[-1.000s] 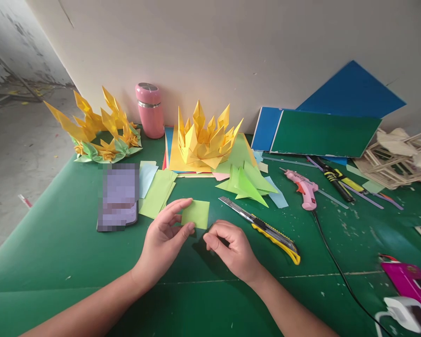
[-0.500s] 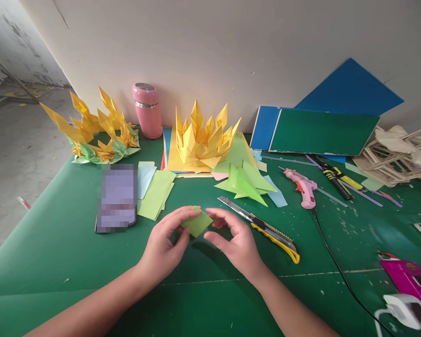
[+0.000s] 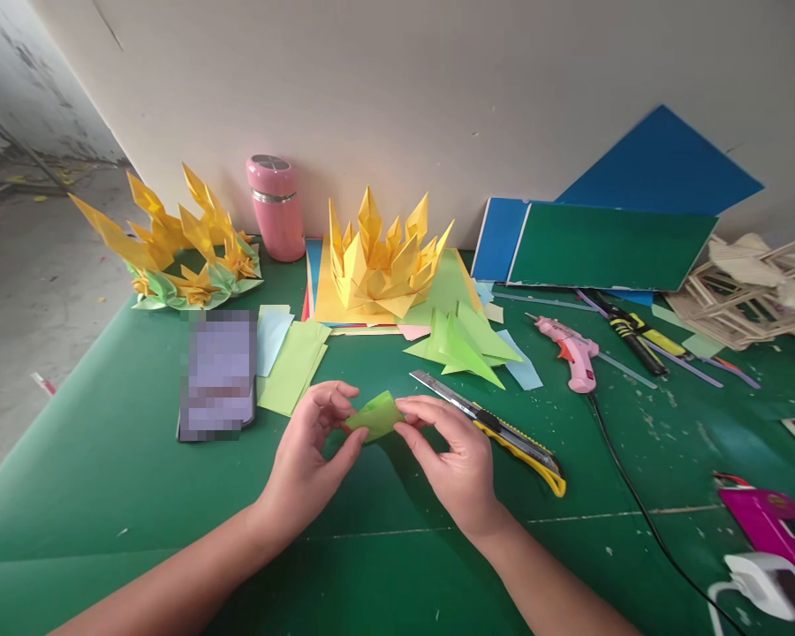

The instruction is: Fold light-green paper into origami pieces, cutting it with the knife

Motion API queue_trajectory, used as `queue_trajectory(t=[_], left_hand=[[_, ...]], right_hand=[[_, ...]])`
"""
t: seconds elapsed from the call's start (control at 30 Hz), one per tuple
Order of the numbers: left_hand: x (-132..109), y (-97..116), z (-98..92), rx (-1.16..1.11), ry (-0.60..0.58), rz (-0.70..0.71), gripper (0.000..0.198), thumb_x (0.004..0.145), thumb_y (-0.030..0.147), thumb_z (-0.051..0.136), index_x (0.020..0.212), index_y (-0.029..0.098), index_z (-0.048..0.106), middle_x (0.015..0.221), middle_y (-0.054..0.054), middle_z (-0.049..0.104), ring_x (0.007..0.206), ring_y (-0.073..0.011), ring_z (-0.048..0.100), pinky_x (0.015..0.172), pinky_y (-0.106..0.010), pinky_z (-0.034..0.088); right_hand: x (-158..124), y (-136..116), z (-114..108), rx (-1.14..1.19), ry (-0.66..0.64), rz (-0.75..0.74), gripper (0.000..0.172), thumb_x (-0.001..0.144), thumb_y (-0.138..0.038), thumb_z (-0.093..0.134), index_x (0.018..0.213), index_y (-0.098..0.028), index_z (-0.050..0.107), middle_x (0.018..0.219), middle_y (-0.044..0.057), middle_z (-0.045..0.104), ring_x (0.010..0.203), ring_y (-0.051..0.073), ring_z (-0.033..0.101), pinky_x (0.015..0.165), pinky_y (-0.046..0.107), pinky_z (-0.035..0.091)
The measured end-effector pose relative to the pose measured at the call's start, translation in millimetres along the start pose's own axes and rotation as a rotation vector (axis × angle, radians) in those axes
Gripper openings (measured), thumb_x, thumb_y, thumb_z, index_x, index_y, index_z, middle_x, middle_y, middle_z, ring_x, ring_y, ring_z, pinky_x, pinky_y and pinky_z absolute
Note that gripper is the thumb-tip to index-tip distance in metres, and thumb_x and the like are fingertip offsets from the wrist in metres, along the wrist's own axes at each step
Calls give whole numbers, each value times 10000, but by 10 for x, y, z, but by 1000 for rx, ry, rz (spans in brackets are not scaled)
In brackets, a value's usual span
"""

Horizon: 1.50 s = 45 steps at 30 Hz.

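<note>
My left hand and my right hand both pinch a small light-green square of paper, held bent just above the green table. The left fingers grip its left corner, the right thumb and forefinger its right edge. A stack of light-green paper squares lies just beyond my left hand. A yellow-handled utility knife lies beside my right hand, blade pointing away to the left.
A phone lies left of the paper stack. Behind stand a pink flask, yellow origami crowns, folded green pieces, a pink glue gun with its cord, coloured boards, a stick model and a magenta device.
The green square was held by my left hand alone near the table. My right hand came up and took its other edge, and the paper is now lifted and bent between both hands.
</note>
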<state>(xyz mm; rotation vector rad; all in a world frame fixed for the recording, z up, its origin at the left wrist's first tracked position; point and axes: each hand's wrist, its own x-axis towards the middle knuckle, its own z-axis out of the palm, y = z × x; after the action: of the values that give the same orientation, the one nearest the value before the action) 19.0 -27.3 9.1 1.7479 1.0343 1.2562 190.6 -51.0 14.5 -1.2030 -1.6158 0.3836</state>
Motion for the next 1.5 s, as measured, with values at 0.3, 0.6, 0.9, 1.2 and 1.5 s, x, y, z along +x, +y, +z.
queue_trajectory(t=[0.3,0.6,0.9,1.2,1.5], left_hand=[[11,28,-44,-28,20,33,241,800,72,573,960,249,535,1046,-23,456,923,-144,642,815,-305,586],[93,34,-187,391,-163,236,139,857,103,548,836,217,626,826,-9,668,768,-152,644,706,-275,544],[44,24,-175,584,-297,407,236,954,185,447,849,172,658,867,-44,730,754,-169,625,689,-284,550],[47,33,-199,599,-322,367,289,963,285,447,846,176,688,896,-60,734,782,-182,642,723,-314,560],[76,57,-153,552,-321,236,216,930,202,477,788,182,639,881,-48,694,768,-170,623,715,-306,536]], right_hand=[[46,-10,-45,-13,-45,19,164,817,-78,576,741,-218,614,738,6,592,681,149,598,620,266,507],[34,61,-56,9,-132,34,180,822,-60,535,769,-215,609,770,21,637,715,158,630,641,265,524],[5,112,-147,-152,-334,-150,220,841,-36,528,876,-204,665,934,56,727,859,187,678,751,308,549],[52,136,-225,-165,-457,-216,112,884,-199,609,873,-217,719,955,54,730,921,209,640,794,366,538],[63,108,-148,-101,-393,-61,127,909,-168,558,869,-201,674,828,43,706,779,182,621,698,313,520]])
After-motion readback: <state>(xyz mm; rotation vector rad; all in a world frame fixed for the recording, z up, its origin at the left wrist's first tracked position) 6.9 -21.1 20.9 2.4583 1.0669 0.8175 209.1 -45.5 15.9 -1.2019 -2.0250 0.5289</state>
